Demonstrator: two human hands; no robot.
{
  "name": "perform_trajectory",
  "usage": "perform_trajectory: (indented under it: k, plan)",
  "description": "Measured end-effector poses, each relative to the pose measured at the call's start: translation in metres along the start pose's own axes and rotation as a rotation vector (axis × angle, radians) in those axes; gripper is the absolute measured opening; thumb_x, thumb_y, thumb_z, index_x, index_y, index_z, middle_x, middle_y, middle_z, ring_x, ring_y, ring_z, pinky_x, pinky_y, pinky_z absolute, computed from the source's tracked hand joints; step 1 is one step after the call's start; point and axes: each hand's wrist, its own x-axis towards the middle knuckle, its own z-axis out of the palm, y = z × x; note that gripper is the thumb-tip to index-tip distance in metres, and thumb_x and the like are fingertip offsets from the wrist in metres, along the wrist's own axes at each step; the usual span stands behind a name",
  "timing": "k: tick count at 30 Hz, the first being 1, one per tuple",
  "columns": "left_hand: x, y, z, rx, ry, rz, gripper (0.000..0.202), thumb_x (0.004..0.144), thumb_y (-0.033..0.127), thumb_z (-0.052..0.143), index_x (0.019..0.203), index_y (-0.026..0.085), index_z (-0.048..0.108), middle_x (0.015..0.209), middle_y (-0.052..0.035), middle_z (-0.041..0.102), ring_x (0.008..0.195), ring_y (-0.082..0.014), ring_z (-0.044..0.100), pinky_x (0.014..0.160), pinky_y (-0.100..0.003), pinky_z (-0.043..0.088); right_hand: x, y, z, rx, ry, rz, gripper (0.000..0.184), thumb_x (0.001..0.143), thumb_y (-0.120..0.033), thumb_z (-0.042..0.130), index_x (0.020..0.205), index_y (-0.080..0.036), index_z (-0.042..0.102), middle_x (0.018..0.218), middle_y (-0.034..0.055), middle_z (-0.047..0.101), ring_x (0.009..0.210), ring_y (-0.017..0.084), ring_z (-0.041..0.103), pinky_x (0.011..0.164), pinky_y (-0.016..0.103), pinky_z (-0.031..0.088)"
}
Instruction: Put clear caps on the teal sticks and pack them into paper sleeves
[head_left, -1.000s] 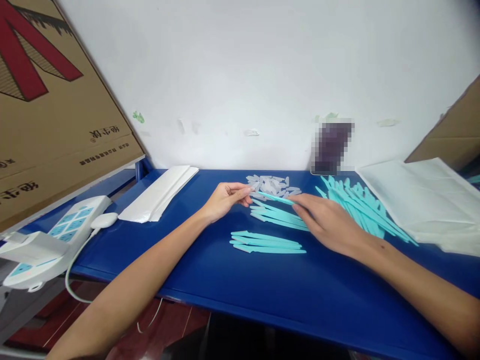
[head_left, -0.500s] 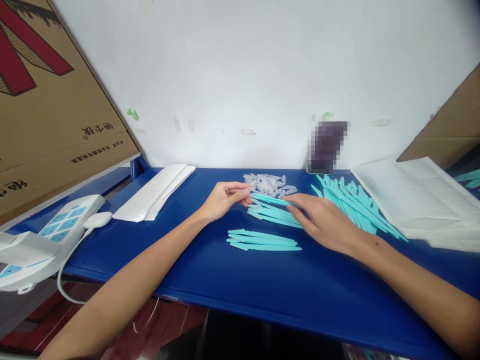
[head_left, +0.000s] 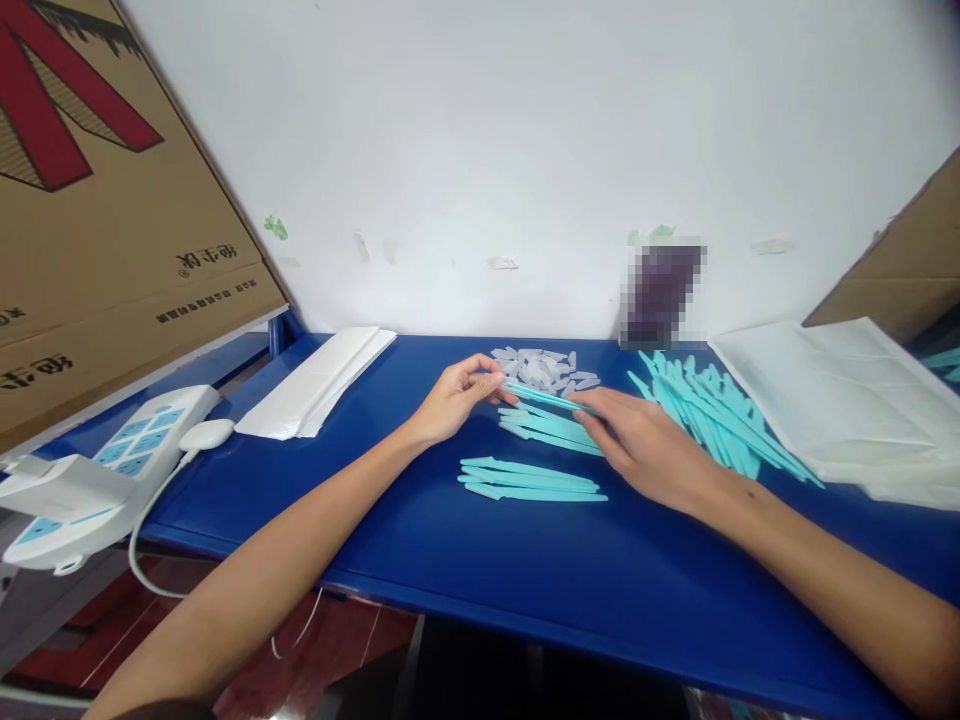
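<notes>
At least one slim turquoise eyebrow razor [head_left: 546, 397] (the exact count is hard to tell) spans the gap between the left hand [head_left: 459, 398] and right hand [head_left: 641, 440], slanting slightly. Below it on the table [head_left: 420, 540] lies a fanned row of matching razors [head_left: 551, 428], partly hidden by the right hand. Nearer still, a separate group of razors [head_left: 534, 481] lies flat, thin ends rightward. A jumbled razor pile [head_left: 701, 410] sits right; translucent caps [head_left: 541, 370] lie heaped behind.

Two hands [head_left: 459, 400], one power strip [head_left: 140, 446]
</notes>
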Motion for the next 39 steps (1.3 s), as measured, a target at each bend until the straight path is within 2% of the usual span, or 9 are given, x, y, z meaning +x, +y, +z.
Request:
perform_trajectory:
  k: [2, 7, 10, 15, 20, 24, 27, 32, 39]
  plan:
    - [0.001, 0.0, 0.0, -0.046, 0.036, 0.0, 0.043, 0.083, 0.054, 0.075, 0.093, 0.016, 0.057, 0.08, -0.0048, 0.074, 0.083, -0.0182, 0.073, 0.075, -0.027, 0.052, 0.0, 0.001, 0.0, 0.007, 0.021, -0.015, 0.036, 0.106, -0.035, 0.033, 0.124, -0.021, 0.061, 0.118, 0.0099, 0.071, 0.102, 0.027, 0.069, 0.078, 0.039, 0.055]
    - [0.003, 0.003, -0.003, -0.148, 0.268, 0.003, 0.038, 0.076, 0.043, 0.083, 0.087, 0.014, 0.061, 0.101, -0.0083, 0.075, 0.096, -0.0193, 0.072, 0.073, -0.024, 0.054, 0.0, 0.002, 0.0, 0.028, 0.055, -0.032, 0.037, 0.106, -0.034, 0.033, 0.129, -0.022, 0.06, 0.121, 0.0105, 0.071, 0.105, 0.028, 0.069, 0.08, 0.039, 0.056]
    - [0.004, 0.006, -0.006, -0.16, 0.325, -0.019, 0.037, 0.072, 0.037, 0.086, 0.084, 0.013, 0.061, 0.105, -0.0112, 0.075, 0.099, -0.0209, 0.073, 0.072, -0.023, 0.054, 0.0, 0.001, -0.001, 0.03, 0.071, -0.029, 0.037, 0.106, -0.034, 0.034, 0.129, -0.022, 0.06, 0.12, 0.0104, 0.071, 0.105, 0.028, 0.069, 0.08, 0.04, 0.056]
    - [0.004, 0.006, -0.008, -0.068, 0.296, 0.022, 0.05, 0.076, 0.047, 0.082, 0.11, 0.013, 0.067, 0.087, -0.0042, 0.071, 0.083, -0.0163, 0.071, 0.07, -0.025, 0.057, -0.001, 0.001, 0.0, 0.013, 0.074, -0.022, 0.037, 0.105, -0.033, 0.035, 0.127, -0.021, 0.061, 0.121, 0.0106, 0.071, 0.106, 0.028, 0.07, 0.08, 0.038, 0.056]
    - [0.002, 0.005, -0.008, 0.151, 0.176, 0.096, 0.059, 0.084, 0.05, 0.073, 0.131, 0.014, 0.064, 0.086, -0.0021, 0.063, 0.071, -0.0114, 0.063, 0.068, -0.026, 0.058, 0.0, 0.002, 0.0, -0.022, 0.052, -0.018, 0.038, 0.105, -0.033, 0.034, 0.126, -0.019, 0.062, 0.121, 0.0107, 0.072, 0.104, 0.027, 0.07, 0.078, 0.038, 0.056]
    - [0.002, 0.006, -0.011, 0.194, 0.215, 0.063, 0.051, 0.076, 0.042, 0.083, 0.114, 0.011, 0.07, 0.084, -0.0035, 0.066, 0.065, -0.0122, 0.064, 0.063, -0.026, 0.055, 0.0, 0.004, -0.003, -0.112, 0.056, -0.005, 0.037, 0.105, -0.033, 0.033, 0.123, -0.02, 0.063, 0.117, 0.0096, 0.073, 0.097, 0.026, 0.072, 0.072, 0.037, 0.054]
    - [0.002, 0.007, -0.013, 0.26, 0.224, 0.085, 0.036, 0.077, 0.041, 0.081, 0.096, 0.011, 0.075, 0.089, -0.0081, 0.071, 0.072, -0.0145, 0.065, 0.071, -0.029, 0.055, 0.0, 0.004, -0.005, -0.156, 0.052, 0.0, 0.037, 0.105, -0.032, 0.033, 0.121, -0.02, 0.064, 0.11, 0.0085, 0.075, 0.088, 0.025, 0.072, 0.065, 0.035, 0.052]
    - [-0.001, 0.009, -0.013, 0.405, 0.137, 0.207, 0.026, 0.089, 0.038, 0.069, 0.101, 0.017, 0.079, 0.1, -0.0095, 0.069, 0.085, -0.0165, 0.063, 0.08, -0.03, 0.053, 0.001, 0.002, -0.006, -0.159, 0.044, 0.004, 0.037, 0.104, -0.033, 0.034, 0.121, -0.02, 0.065, 0.106, 0.008, 0.075, 0.083, 0.024, 0.072, 0.062, 0.034, 0.05]
    - [-0.003, 0.007, -0.008, 0.402, 0.112, 0.219, 0.023, 0.089, 0.037, 0.07, 0.103, 0.021, 0.08, 0.102, -0.0094, 0.069, 0.093, -0.0193, 0.063, 0.082, -0.032, 0.053, 0.001, 0.003, -0.004, -0.14, 0.029, 0.005, 0.037, 0.105, -0.032, 0.034, 0.121, -0.02, 0.064, 0.116, 0.0101, 0.074, 0.092, 0.026, 0.072, 0.07, 0.037, 0.054]
